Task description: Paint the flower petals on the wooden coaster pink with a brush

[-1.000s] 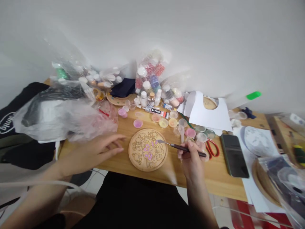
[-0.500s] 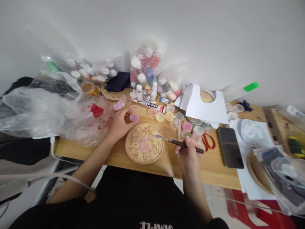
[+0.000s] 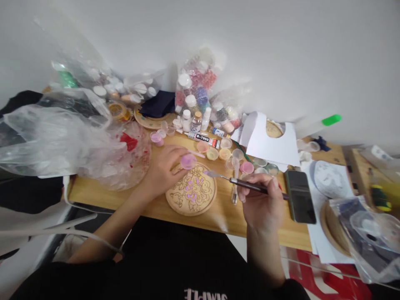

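A small cup of purple paste [image 3: 188, 161] is pinched in the fingers of my left hand [image 3: 164, 171], over the upper left edge of a round wooden board [image 3: 192, 200]. Flower outlines cover the board, and several petals are filled with light purple. My right hand [image 3: 264, 202] grips a palette knife [image 3: 250, 184] by its dark handle. The metal blade points left, over the board's upper right part, near the cup. Part of the board is hidden under my left hand.
Small cups of coloured paste [image 3: 225, 153] stand behind the board, near a B-7000 glue tube [image 3: 203, 138] and bottles [image 3: 196, 122]. A phone [image 3: 301, 196] lies at right, plastic bags [image 3: 115, 154] at left. Cut white paper [image 3: 270, 139] stands at the back.
My left hand has lifted the purple cup and brought it right, over the board's edge. My right hand has shifted right with the palette knife, whose blade is slightly higher and nearer the cup.
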The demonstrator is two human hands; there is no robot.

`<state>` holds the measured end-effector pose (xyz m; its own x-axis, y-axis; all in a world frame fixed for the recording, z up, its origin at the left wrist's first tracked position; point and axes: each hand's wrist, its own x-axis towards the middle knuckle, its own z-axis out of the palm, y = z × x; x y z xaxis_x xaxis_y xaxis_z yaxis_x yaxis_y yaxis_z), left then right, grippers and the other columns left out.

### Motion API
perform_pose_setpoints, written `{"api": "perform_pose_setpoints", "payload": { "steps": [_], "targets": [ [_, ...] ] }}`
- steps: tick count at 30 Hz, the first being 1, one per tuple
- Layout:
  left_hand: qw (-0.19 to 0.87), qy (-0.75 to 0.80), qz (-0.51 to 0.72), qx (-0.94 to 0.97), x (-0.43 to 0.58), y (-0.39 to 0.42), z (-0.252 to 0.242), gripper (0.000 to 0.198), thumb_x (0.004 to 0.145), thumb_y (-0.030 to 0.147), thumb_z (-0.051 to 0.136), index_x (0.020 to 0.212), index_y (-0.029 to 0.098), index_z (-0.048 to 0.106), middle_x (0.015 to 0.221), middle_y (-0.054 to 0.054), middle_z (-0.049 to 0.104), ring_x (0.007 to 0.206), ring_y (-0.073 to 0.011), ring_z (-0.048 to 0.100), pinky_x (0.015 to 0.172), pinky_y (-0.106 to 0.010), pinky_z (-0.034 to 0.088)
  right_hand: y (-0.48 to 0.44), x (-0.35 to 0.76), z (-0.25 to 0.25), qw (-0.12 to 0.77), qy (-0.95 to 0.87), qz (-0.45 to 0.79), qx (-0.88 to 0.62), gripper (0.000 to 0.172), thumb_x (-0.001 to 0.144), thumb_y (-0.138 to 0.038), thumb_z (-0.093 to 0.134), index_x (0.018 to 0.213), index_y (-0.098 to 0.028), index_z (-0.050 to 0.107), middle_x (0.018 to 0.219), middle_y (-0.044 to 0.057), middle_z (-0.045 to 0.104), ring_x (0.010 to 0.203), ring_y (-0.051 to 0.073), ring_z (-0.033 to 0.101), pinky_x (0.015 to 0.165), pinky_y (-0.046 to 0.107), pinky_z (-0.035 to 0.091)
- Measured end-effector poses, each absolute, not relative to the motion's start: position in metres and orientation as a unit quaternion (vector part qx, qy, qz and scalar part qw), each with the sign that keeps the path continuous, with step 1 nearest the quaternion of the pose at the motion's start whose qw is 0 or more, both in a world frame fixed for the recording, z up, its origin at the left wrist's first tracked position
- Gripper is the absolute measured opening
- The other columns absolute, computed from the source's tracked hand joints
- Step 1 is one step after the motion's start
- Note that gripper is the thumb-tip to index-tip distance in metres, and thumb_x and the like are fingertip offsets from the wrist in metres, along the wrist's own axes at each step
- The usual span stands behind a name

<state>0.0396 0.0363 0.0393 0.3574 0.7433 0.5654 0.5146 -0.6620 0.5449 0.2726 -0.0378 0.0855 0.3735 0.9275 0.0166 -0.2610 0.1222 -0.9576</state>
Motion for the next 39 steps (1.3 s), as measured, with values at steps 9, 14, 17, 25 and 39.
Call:
{"api": "perform_pose_setpoints", "payload": {
  "steps": [9,14,17,25,39],
  "targets": [
    [0.083,0.382,0.422,0.818,0.041,0.026,0.061,0.029,0.091,0.028,0.071,0.118,0.033,0.062,0.109,-0.003,0.072,0.101,-0.0243,0.070,0.089,-0.043,0.059,-0.054,0.255,0.105,0.581,-0.560,0.305,-0.505,0.012,0.096,-0.023,0.067,0.092,-0.027,0.078,0.078,0.000,0.075,0.066,0.015,0.069,0.062,0.030,0.055],
    [0.053,0.384,0.423,0.819,0.043,0.024,0.059,0.029,0.093,0.031,0.070,0.121,0.034,0.061,0.108,-0.003,0.071,0.099,-0.0235,0.070,0.089,-0.042,0.058,-0.046,0.252,0.116,0.513,-0.634,0.259,-0.517,0.014,0.096,-0.024,0.065,0.089,-0.026,0.076,0.073,-0.001,0.074,0.062,0.014,0.066,0.060,0.029,0.053],
    [0.058,0.378,0.428,0.819,0.046,0.022,0.061,0.027,0.094,0.029,0.069,0.120,0.034,0.062,0.109,-0.002,0.071,0.098,-0.0222,0.070,0.089,-0.040,0.058,-0.044,0.252,0.117,0.503,-0.635,0.270,-0.520,0.015,0.097,-0.026,0.064,0.088,-0.025,0.075,0.073,-0.001,0.074,0.061,0.013,0.065,0.058,0.028,0.053],
    [0.062,0.342,0.474,0.809,0.052,0.018,0.067,0.028,0.093,0.023,0.074,0.119,0.023,0.064,0.104,-0.004,0.064,0.098,-0.0167,0.065,0.085,-0.032,0.059,-0.044,0.248,0.101,0.571,-0.523,0.345,-0.531,0.018,0.096,-0.032,0.067,0.082,-0.024,0.074,0.065,-0.002,0.071,0.055,0.012,0.063,0.053,0.027,0.049],
    [0.083,0.358,0.467,0.804,0.055,0.012,0.067,0.037,0.090,0.032,0.080,0.121,0.020,0.065,0.105,-0.005,0.068,0.099,-0.0156,0.066,0.087,-0.031,0.059,-0.037,0.243,0.085,0.645,-0.377,0.458,-0.481,0.022,0.091,-0.039,0.069,0.075,-0.025,0.070,0.055,-0.005,0.061,0.047,0.013,0.057,0.050,0.029,0.050]
  ]
}}
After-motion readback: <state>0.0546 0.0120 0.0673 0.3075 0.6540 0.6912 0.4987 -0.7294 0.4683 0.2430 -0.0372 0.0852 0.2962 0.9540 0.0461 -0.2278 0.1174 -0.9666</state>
